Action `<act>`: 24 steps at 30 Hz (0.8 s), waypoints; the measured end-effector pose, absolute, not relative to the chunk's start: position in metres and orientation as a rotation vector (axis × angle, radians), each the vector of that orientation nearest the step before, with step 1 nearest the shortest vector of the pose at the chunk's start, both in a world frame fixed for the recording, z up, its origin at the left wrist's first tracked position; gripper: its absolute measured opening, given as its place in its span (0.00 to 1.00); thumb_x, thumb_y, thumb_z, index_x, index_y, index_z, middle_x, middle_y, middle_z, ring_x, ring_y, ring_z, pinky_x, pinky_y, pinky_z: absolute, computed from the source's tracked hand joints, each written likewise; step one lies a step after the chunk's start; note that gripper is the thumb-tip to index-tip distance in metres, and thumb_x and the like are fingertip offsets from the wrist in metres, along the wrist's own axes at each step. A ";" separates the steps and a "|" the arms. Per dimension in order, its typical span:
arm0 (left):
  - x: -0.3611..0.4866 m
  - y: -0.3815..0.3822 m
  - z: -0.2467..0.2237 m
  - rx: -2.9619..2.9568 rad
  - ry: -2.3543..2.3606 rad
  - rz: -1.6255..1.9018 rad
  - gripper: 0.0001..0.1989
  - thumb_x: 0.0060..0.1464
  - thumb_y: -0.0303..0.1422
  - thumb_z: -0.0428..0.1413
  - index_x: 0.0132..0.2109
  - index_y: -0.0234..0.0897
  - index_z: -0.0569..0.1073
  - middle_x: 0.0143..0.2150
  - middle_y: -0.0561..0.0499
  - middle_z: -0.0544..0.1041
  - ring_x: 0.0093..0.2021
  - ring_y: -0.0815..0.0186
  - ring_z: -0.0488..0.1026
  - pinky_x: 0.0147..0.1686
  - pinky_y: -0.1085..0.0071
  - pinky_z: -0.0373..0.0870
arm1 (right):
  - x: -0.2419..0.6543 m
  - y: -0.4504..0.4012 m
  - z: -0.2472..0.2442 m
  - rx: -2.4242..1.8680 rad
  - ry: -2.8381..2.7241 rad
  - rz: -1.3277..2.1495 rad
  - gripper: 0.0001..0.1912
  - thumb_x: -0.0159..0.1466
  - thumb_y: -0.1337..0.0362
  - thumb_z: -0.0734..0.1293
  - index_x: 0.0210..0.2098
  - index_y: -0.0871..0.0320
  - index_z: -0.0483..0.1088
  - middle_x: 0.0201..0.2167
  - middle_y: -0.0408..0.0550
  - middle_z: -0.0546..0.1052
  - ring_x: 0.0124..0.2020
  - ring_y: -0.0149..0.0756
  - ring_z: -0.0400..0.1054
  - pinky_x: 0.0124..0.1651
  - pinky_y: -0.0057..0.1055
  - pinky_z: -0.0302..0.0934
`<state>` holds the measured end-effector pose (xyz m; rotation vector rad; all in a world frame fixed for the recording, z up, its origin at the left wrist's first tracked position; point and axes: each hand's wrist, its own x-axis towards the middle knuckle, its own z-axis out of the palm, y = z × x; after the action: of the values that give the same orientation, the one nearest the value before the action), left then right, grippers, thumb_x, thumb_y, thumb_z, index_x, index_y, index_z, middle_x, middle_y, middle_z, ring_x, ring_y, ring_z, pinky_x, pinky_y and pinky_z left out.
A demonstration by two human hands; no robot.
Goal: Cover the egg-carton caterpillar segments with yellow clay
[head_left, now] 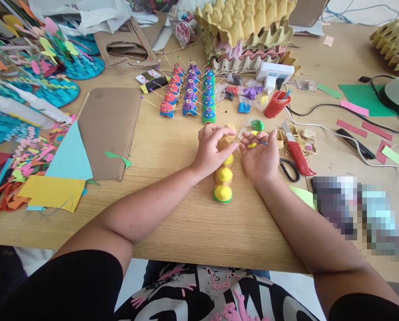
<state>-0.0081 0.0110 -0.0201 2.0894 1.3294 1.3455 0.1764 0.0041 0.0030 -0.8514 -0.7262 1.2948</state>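
My left hand (214,145) is over the far part of an egg-carton strip, its thumb and fingers curved toward each other; what is between the fingertips is too small to make out. My right hand (261,158) is palm up just right of the strip, fingers curled, with a small yellow clay piece (252,145) on the fingers and a thin blue tool near the thumb. The egg-carton strip (224,174) lies on the table between my forearms, its near bumps covered in yellow, the nearest one edged in green.
Three rows of painted carton caterpillars (190,91) stand beyond my hands. To the right are a red cup (276,104), a red-handled knife (298,154) and black scissors (289,170). Stacked egg trays (246,26) stand behind; cardboard (109,129) and paper scraps lie left.
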 end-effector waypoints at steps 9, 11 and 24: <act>-0.009 0.013 -0.020 2.279 1.238 1.257 0.17 0.70 0.53 0.73 0.55 0.50 0.92 0.80 0.42 0.74 0.86 0.42 0.63 0.90 0.37 0.52 | 0.161 -0.022 0.016 -0.660 -0.955 1.343 0.30 0.68 0.28 0.81 0.38 0.44 0.72 0.49 0.41 0.91 0.52 0.40 0.87 0.60 0.42 0.85; -0.009 0.013 -0.019 2.295 1.224 1.236 0.16 0.70 0.53 0.72 0.54 0.50 0.92 0.81 0.43 0.75 0.87 0.42 0.62 0.91 0.35 0.51 | 0.158 -0.026 0.017 -0.673 -1.005 1.346 0.31 0.67 0.27 0.81 0.38 0.44 0.71 0.51 0.42 0.91 0.56 0.43 0.88 0.64 0.46 0.85; -0.008 0.020 -0.025 1.703 1.084 1.412 0.22 0.76 0.59 0.65 0.56 0.48 0.89 0.71 0.42 0.83 0.79 0.53 0.79 0.84 0.50 0.72 | 0.166 -0.015 0.005 -0.923 -1.150 1.153 0.31 0.67 0.24 0.79 0.46 0.43 0.84 0.37 0.42 0.82 0.39 0.39 0.77 0.45 0.39 0.79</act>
<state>-0.0076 0.0198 -0.0245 1.7026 1.0842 1.4123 0.1659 -0.0148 0.0051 -0.9227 -1.1502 1.1530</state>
